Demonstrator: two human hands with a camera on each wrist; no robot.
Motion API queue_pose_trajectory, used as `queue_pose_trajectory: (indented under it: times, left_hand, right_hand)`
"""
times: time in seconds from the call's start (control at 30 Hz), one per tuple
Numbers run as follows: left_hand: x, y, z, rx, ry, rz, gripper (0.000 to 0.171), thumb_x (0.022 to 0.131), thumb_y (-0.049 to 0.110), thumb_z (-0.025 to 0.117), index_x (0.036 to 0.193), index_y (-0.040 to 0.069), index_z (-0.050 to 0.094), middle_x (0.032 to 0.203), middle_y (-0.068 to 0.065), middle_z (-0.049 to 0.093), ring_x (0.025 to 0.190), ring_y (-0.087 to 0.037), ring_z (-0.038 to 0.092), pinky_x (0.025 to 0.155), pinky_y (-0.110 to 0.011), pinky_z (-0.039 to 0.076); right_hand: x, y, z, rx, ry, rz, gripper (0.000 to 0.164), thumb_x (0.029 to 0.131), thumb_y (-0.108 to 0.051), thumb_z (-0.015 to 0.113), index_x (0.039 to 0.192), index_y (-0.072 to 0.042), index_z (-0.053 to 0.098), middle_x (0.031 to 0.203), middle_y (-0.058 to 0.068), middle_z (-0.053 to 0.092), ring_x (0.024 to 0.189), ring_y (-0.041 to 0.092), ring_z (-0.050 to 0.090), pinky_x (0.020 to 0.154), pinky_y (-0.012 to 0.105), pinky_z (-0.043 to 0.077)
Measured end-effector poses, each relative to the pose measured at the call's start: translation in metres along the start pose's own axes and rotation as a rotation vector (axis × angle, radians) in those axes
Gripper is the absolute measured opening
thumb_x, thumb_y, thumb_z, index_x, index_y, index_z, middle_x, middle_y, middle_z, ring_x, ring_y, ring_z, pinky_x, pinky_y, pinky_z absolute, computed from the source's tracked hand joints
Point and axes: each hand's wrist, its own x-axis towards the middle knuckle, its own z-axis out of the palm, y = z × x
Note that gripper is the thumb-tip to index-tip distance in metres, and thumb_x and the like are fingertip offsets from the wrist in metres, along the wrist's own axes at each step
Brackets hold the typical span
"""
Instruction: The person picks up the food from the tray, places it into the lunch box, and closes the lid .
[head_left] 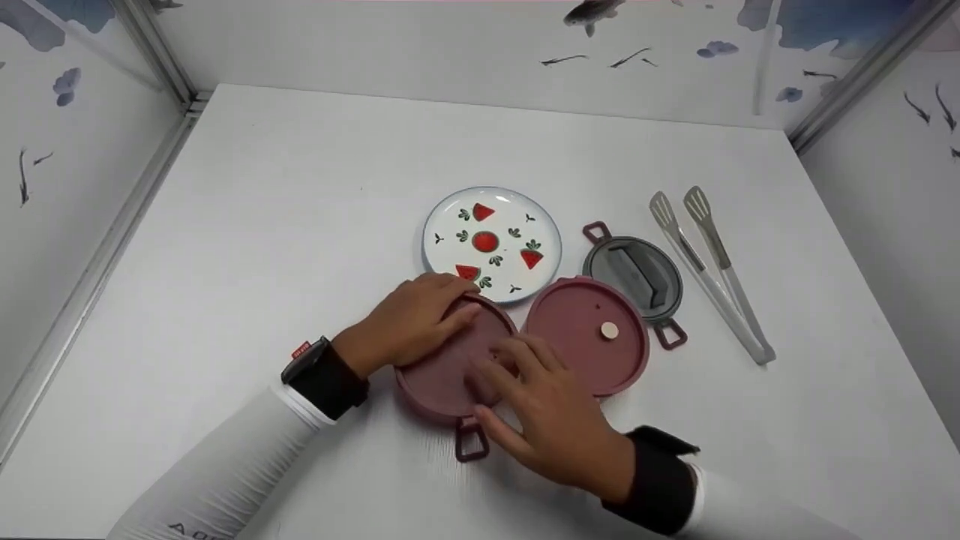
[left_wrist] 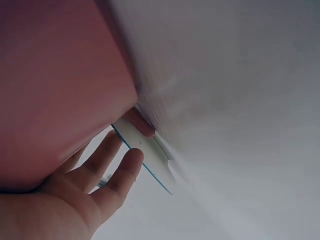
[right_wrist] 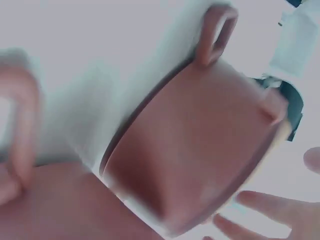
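Note:
A dusty-red round pot (head_left: 442, 382) stands in front of the person, one loop handle (head_left: 472, 442) pointing towards them. My left hand (head_left: 412, 322) holds its left side, the thumb over the rim; in the left wrist view the fingers (left_wrist: 122, 175) spread beside the wall. Over the pot's right edge hovers my right hand (head_left: 547, 412), its loosely bent fingers blurred and holding nothing visible. Part of the pot's top is hidden beneath that hand. Right beside it stands a second dusty-red pot (head_left: 577, 352), its lid bearing a cream knob (head_left: 609, 331).
Behind the pots lies a white plate (head_left: 517, 202) with watermelon pictures. A grey round vessel (head_left: 634, 277) with two red loop handles sits behind the second pot. Metal tongs (head_left: 720, 289) lie spread at the right. Printed panels border the white table (head_left: 262, 225).

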Motion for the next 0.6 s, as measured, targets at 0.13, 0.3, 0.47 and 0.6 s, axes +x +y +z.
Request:
queue_pose_trajectory:
  times: [0.13,0.3,0.47,0.6]
  left_hand:
    - [0.000,0.000,-0.005,0.030,0.032,-0.012,0.040,0.103,0.044,0.047,0.132,0.020,0.061,0.127,-0.003,0.063,0.123,-0.022,0.056,0.101,-0.049,0.046]
    - [-0.004,-0.003,-0.012,0.038,0.026,-0.061,0.038,0.101,0.039,0.052,0.129,0.017,0.065,0.114,-0.005,0.064,0.108,-0.023,0.058,0.090,-0.046,0.048]
    - [-0.003,-0.010,-0.021,-0.057,-0.041,-0.124,0.029,0.103,0.035,0.051,0.118,0.016,0.067,0.101,-0.001,0.065,0.093,-0.017,0.059,0.083,-0.037,0.050]
    - [0.004,-0.014,-0.027,-0.158,-0.115,-0.129,0.028,0.104,0.033,0.050,0.116,0.014,0.067,0.101,-0.001,0.064,0.092,-0.015,0.059,0.081,-0.035,0.050]
  right_hand:
    - [-0.018,-0.003,-0.006,0.266,-0.119,-0.028,0.038,0.100,-0.034,0.059,0.136,-0.023,0.057,0.111,-0.003,0.062,0.094,0.008,0.057,0.076,0.026,0.052]
    - [-0.024,0.005,-0.001,0.676,-0.437,0.105,0.049,0.102,-0.033,0.056,0.149,-0.031,0.042,0.125,-0.001,0.063,0.088,0.003,0.062,0.075,0.020,0.053]
    - [-0.021,0.012,0.008,1.125,-0.541,0.221,0.052,0.102,-0.021,0.055,0.151,-0.029,0.039,0.149,0.007,0.047,0.089,0.019,0.071,0.074,0.028,0.059]
    - [-0.021,0.013,0.010,1.420,-0.538,0.336,0.053,0.100,-0.011,0.053,0.151,-0.021,0.041,0.149,0.019,0.042,0.088,0.027,0.073,0.071,0.032,0.060]
